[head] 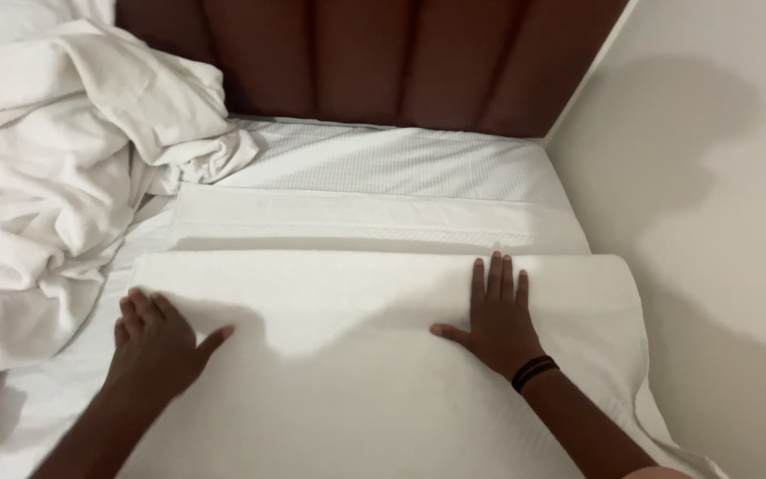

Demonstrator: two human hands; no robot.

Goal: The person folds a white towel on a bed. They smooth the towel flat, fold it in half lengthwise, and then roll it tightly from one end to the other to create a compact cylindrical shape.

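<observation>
White folded towel [356, 355] under both flat hands

Headboard [374, 58]: standing at the far end, behind the mattress [383, 160].
Wall [711, 222]: running along the mattress's right side.
Crumpled duvet [55, 177]: lying heaped at left.
Folded sheet [356, 372]: lying nearest, before a folded towel [374, 220].
Left hand [157, 341], right hand [494, 319]: resting flat on the folded sheet.
</observation>
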